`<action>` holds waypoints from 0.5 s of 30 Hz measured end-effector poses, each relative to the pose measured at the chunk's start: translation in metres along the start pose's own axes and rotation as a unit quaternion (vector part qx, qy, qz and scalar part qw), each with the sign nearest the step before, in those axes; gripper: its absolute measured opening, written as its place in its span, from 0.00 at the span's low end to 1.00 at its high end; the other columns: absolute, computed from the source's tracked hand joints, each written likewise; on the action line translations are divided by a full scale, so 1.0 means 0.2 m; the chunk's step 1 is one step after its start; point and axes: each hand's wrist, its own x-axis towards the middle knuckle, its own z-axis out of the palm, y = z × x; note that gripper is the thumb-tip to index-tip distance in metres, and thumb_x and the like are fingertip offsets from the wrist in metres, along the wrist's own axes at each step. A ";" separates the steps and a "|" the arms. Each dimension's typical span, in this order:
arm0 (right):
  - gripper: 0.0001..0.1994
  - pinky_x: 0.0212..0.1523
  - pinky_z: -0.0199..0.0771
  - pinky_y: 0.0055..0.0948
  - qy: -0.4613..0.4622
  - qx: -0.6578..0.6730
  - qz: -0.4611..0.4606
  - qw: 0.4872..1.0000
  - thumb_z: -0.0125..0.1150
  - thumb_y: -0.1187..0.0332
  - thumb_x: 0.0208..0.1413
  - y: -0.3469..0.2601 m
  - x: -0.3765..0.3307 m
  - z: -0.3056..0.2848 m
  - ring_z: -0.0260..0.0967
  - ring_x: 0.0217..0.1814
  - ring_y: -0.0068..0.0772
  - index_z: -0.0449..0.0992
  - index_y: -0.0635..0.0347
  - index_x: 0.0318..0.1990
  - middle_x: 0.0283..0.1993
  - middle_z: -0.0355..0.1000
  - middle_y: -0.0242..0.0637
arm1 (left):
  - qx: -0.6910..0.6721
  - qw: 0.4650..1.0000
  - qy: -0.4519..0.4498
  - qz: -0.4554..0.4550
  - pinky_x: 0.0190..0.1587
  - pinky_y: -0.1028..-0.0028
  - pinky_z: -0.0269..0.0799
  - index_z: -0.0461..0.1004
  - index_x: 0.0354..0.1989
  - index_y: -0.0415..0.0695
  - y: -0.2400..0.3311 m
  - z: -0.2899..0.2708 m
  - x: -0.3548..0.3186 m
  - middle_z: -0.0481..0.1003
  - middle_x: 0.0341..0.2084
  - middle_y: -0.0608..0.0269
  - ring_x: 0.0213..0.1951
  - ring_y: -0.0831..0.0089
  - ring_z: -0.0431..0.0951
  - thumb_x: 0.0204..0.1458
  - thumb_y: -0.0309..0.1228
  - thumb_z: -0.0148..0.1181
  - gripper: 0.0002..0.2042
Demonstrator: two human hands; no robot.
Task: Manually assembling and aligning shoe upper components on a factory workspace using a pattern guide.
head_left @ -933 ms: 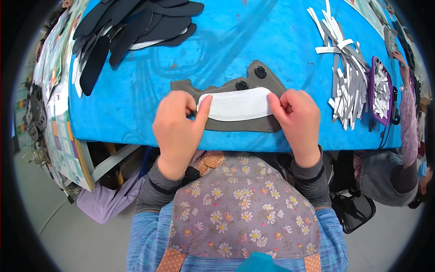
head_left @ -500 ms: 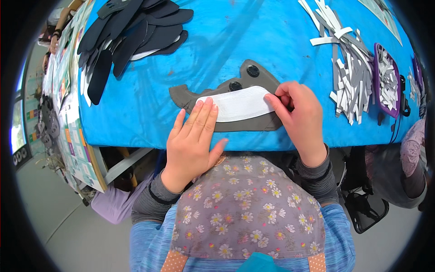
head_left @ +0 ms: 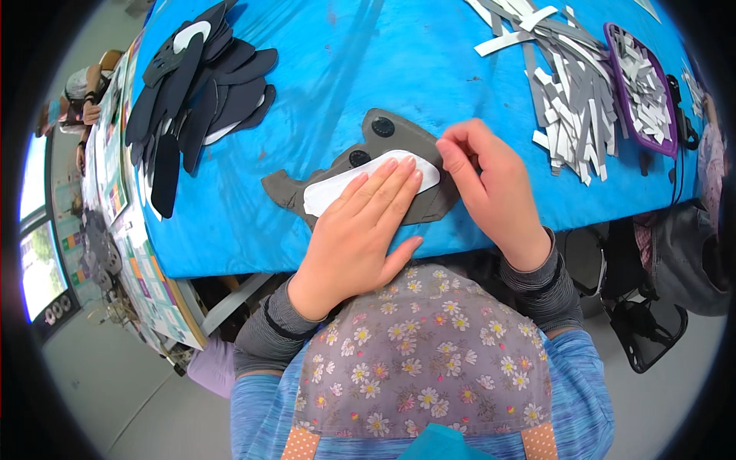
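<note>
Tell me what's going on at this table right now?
A person is pressing a white oval patch onto a grey shaped piece lying on the blue table. The left hand lies flat on the patch with fingers spread, while the right hand pinches at the patch's right end. A pile of dark cut pieces sits at the far left, loose grey and white strips at the far right, beside a purple tray holding more strips.
</note>
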 end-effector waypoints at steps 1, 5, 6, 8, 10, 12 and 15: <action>0.05 0.28 0.64 0.28 0.024 0.073 0.039 0.996 0.53 0.70 0.56 0.01 -0.01 0.01 0.65 0.26 0.33 0.69 0.62 0.34 0.24 0.67 0.38 | 0.000 1.000 -0.001 0.005 0.59 0.60 0.57 0.60 0.59 0.38 0.01 0.00 0.03 0.60 0.59 0.51 0.61 0.57 0.60 0.45 0.40 0.58 0.33; 0.07 0.26 0.64 0.23 0.069 0.197 0.063 0.976 0.51 0.68 0.59 0.04 -0.01 0.03 0.65 0.24 0.29 0.68 0.64 0.36 0.25 0.68 0.40 | -0.008 1.000 0.012 0.023 0.60 0.59 0.56 0.58 0.60 0.37 0.04 0.05 0.11 0.59 0.60 0.51 0.61 0.57 0.59 0.45 0.43 0.59 0.35; 0.07 0.26 0.64 0.23 0.071 0.196 0.062 0.976 0.51 0.68 0.59 0.04 0.00 0.03 0.65 0.24 0.29 0.68 0.64 0.36 0.25 0.68 0.40 | -0.009 0.999 0.018 0.030 0.60 0.59 0.56 0.58 0.60 0.36 0.04 0.06 0.12 0.59 0.60 0.51 0.62 0.57 0.58 0.45 0.44 0.59 0.36; 0.07 0.24 0.63 0.24 0.088 0.176 0.066 0.978 0.52 0.69 0.58 0.03 0.00 0.04 0.64 0.22 0.29 0.69 0.64 0.34 0.24 0.67 0.40 | -0.007 0.999 0.018 0.033 0.60 0.59 0.55 0.57 0.60 0.36 0.04 0.05 0.11 0.58 0.60 0.51 0.62 0.58 0.58 0.46 0.45 0.58 0.35; 0.06 0.24 0.63 0.24 0.079 0.129 0.056 0.987 0.52 0.69 0.58 0.02 0.00 0.03 0.64 0.22 0.29 0.69 0.63 0.34 0.23 0.68 0.40 | 0.022 0.999 0.013 0.046 0.60 0.59 0.55 0.57 0.60 0.36 0.03 0.05 0.10 0.58 0.61 0.51 0.62 0.59 0.58 0.47 0.44 0.57 0.35; 0.06 0.23 0.63 0.25 0.067 0.085 0.045 0.993 0.53 0.69 0.57 0.02 0.00 0.02 0.64 0.21 0.30 0.69 0.63 0.33 0.23 0.68 0.40 | 0.027 0.999 0.009 0.039 0.60 0.60 0.55 0.57 0.60 0.37 0.02 0.04 0.07 0.58 0.61 0.52 0.62 0.59 0.58 0.47 0.44 0.56 0.34; 0.06 0.23 0.63 0.26 0.049 0.039 0.052 0.997 0.54 0.69 0.56 0.01 0.00 0.02 0.65 0.21 0.30 0.70 0.63 0.32 0.23 0.68 0.39 | 0.038 0.999 0.001 0.009 0.60 0.60 0.55 0.57 0.61 0.38 -0.02 0.02 -0.02 0.58 0.61 0.53 0.62 0.60 0.57 0.47 0.44 0.56 0.34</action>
